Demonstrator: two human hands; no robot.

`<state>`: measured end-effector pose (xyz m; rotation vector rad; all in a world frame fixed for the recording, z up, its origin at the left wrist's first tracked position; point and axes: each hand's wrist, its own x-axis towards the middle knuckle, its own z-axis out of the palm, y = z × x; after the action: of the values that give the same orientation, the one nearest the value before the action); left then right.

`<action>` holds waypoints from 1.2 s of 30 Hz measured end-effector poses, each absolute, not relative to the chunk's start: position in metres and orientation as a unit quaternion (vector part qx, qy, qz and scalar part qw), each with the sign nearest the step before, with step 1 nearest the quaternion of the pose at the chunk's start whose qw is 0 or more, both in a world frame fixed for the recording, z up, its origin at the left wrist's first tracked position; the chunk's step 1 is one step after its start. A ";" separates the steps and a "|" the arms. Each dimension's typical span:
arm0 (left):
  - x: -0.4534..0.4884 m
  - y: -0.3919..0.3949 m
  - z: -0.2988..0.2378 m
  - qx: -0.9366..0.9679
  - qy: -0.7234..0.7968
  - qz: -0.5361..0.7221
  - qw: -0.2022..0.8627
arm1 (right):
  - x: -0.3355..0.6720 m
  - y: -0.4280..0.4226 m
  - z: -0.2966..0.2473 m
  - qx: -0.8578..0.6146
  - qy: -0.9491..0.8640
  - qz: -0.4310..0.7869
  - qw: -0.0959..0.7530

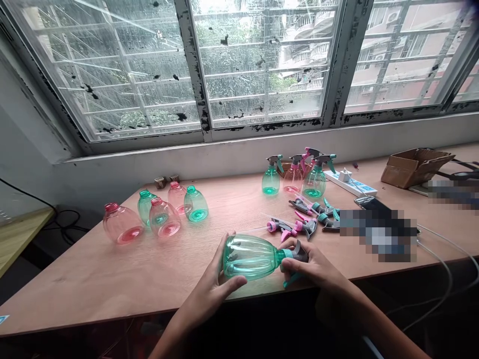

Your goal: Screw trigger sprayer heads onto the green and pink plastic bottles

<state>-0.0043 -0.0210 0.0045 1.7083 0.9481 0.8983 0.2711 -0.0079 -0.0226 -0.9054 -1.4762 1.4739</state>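
A clear green spray bottle point(251, 257) lies sideways between my hands, just above the table's front edge. My left hand point(220, 279) is closed around its base end, thumb along the near side. At the neck, my right hand point(309, 262) grips the grey and teal spray head point(298, 252), which sits on the bottle's mouth. Behind my right hand lie several loose spray heads, some pink and grey point(279, 227), some teal and grey point(327, 219). To the left stand open-topped bottles, among them a pink one point(164, 218) and a green one point(195, 204).
Bottles with spray heads on, such as a green one point(270, 179), stand near the wall. Right of them are a white power strip point(352, 184), a dark phone point(374, 207), an open cardboard box point(409, 168) and white cables point(445, 257). Windows rise behind the wooden table point(112, 284).
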 end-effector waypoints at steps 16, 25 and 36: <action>-0.006 -0.020 0.003 0.688 0.396 0.364 0.488 | 0.270 -0.007 -0.025 -0.355 -0.570 0.590 0.449; -0.007 -0.021 0.003 0.702 0.402 0.351 0.472 | 0.268 -0.010 -0.022 -0.362 -0.575 0.575 0.455; -0.006 -0.023 0.002 0.697 0.379 0.345 0.501 | 0.269 -0.009 -0.022 -0.355 -0.576 0.581 0.452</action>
<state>-0.0057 -0.0234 0.0019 1.6859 0.9172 0.8348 0.2692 -0.0091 -0.0218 -0.8776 -1.4224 1.4364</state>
